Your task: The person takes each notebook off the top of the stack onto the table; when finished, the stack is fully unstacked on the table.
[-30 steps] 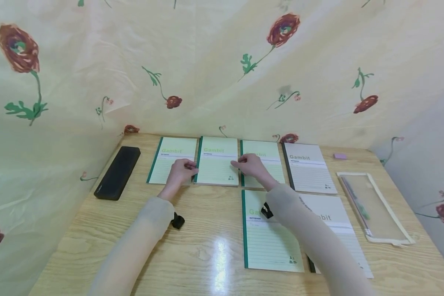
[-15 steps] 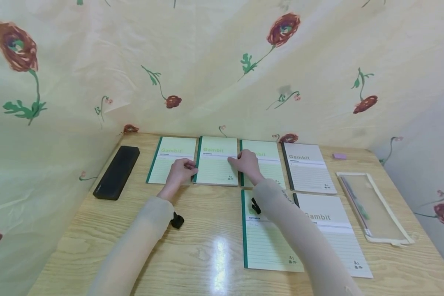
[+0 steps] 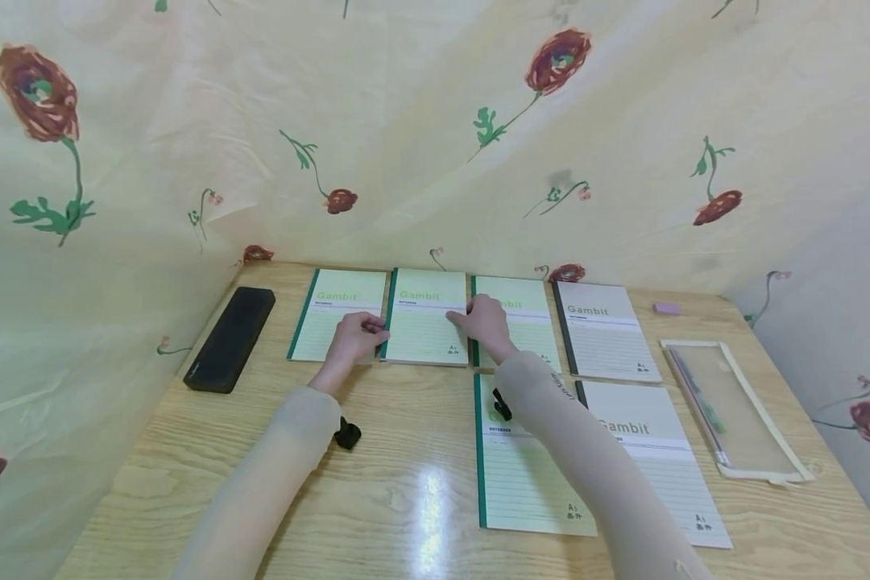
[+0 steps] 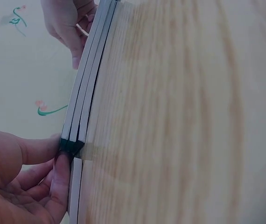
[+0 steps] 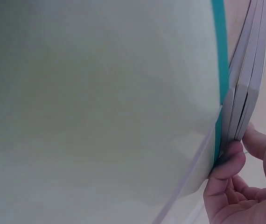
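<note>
So both hands, left hand (image 3: 350, 338) and right hand (image 3: 487, 320), pinch the middle notebook stack (image 3: 425, 316) near the table's (image 3: 399, 483) far edge — light, floppy, probably slippery, best grabbed by its side edges.

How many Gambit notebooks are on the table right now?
6 covers show: four pale paper notebooks in the back row, two in front. The second tops a stack, hiding more.
</note>
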{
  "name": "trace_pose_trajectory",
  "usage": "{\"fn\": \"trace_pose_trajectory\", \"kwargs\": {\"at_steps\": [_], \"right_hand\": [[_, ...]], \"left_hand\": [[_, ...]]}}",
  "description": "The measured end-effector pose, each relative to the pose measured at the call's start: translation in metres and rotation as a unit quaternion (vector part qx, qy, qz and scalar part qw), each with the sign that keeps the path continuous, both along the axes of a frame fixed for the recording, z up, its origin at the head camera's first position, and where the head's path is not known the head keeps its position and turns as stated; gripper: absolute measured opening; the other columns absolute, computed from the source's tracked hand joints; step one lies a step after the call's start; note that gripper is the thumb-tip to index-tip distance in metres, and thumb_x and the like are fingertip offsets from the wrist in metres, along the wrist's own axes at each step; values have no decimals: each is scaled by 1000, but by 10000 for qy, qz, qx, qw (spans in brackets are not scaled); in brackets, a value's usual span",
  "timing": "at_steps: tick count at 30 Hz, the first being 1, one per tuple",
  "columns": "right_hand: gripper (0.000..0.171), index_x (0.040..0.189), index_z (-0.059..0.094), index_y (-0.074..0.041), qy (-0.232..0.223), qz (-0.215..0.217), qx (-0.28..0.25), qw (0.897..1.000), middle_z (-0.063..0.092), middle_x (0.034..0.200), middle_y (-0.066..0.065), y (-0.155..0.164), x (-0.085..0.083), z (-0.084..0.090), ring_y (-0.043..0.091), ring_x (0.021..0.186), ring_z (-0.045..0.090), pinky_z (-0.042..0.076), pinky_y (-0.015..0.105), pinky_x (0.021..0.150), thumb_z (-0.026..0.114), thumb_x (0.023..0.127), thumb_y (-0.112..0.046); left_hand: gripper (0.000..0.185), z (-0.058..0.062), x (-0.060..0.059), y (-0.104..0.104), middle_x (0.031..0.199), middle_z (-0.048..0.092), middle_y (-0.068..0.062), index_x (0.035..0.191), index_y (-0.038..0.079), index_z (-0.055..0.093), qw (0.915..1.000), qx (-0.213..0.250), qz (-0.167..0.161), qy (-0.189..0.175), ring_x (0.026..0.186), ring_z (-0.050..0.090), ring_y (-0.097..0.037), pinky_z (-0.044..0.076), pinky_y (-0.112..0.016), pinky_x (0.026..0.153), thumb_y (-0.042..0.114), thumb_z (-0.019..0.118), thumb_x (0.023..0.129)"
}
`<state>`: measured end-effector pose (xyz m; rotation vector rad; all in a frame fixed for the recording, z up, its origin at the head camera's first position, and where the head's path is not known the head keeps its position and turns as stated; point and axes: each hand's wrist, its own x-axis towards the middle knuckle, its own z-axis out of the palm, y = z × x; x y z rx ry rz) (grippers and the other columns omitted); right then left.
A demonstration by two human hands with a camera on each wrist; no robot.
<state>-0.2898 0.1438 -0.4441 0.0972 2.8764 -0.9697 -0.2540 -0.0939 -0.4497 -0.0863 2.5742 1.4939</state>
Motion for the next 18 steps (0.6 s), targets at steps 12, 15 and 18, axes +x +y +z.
{"fn": "trace_pose_trajectory", "kwargs": {"at_steps": [12,15,18], "right_hand": [[53,57,39,-13,39,4,-95,9999,31,50,-3,2,0,0,12,44,28,27,28,45,71,94,-33],[52,58,40,-12,7,-17,-136,9999,32,50,-3,3,1,1,12,45,28,27,28,46,71,94,-32],[51,58,40,-12,-52,-51,-168,9998,33,50,-3,5,1,3,12,45,28,27,28,46,71,94,-32]], "left_hand": [[23,-3,-1,-1,106,66,-16,115,-2,68,10000,-8,11,89,97,60,-28,49,-39,88,10,69,95],[23,-3,0,-1,106,66,-16,115,-2,68,10000,-7,12,87,98,60,-28,49,-39,89,11,68,95],[24,-1,1,0,107,66,-16,116,-2,68,10000,-3,6,77,99,60,-29,48,-40,90,11,68,96]]}}
